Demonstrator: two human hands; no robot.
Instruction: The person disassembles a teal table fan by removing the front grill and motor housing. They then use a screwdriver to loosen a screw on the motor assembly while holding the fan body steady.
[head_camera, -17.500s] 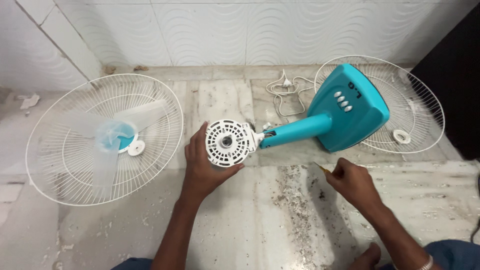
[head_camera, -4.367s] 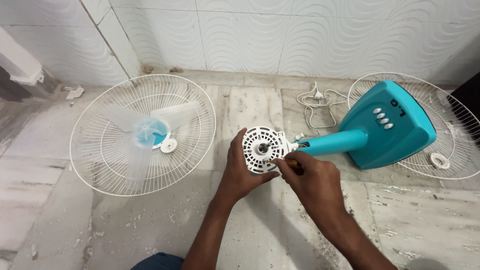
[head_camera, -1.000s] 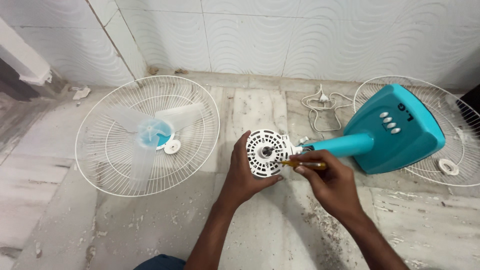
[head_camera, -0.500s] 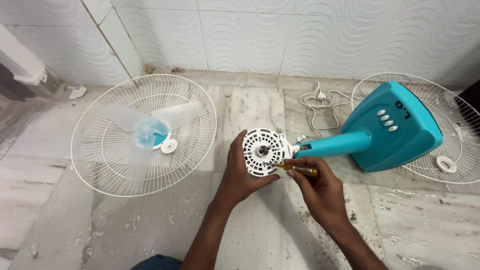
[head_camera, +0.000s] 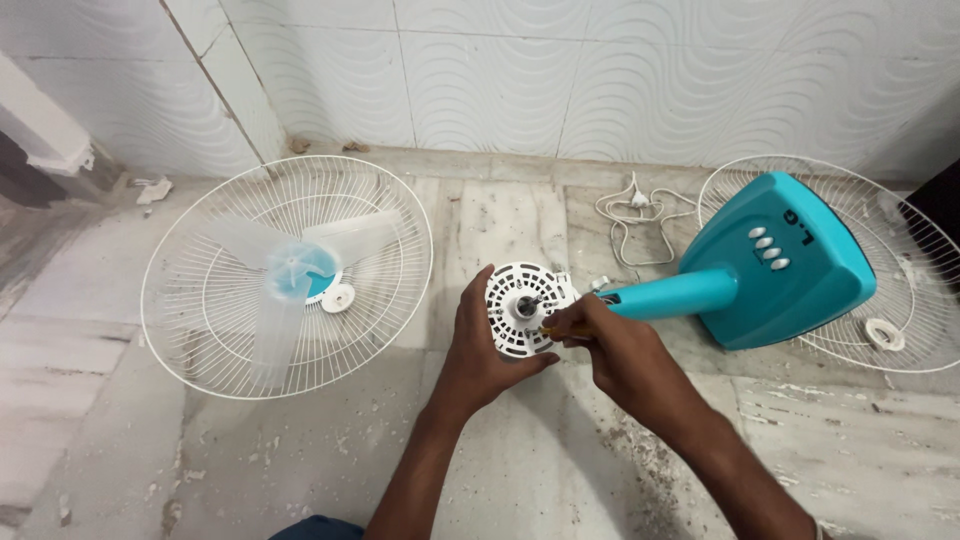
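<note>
Fan motor housing (head_camera: 528, 307) sits low over the floor (head_camera: 300, 460), roughly mid-frame, between the two hands. Left hand (head_camera: 482, 350) cups it from below and from the left, fingers wrapped up around the rim, clamped on it. Right hand (head_camera: 610, 345) comes in from the right, fingers pinched together on a small tool with a yellowish handle (head_camera: 555, 329), its tip set against the lower right part of the housing face; tool type cannot be told at this size. The two hands are near each other, almost touching below the housing. Housing is joined on its right to a teal neck (head_camera: 675, 294), which runs to a teal base (head_camera: 785, 262) lying on its side, with one row of four pale push buttons (head_camera: 765, 247). Counts: one motor housing, one teal base, two white wire guards, one blade set, one cord. Left wire guard (head_camera: 210, 330) lies flat on the floor well left of the hands, with a translucent blade set (head_camera: 290, 275) on a blue hub lying in it and a small white ring cap (head_camera: 338, 297) beside the hub. Right wire guard (head_camera: 925, 290) lies partly under the base, with a white centre ring (head_camera: 884, 333). White cord (head_camera: 635, 210) with plug is coiled near the wall, behind the housing. Housing appearance: round, white plastic, face slotted with vents in rings, short metal shaft at the centre.
</note>
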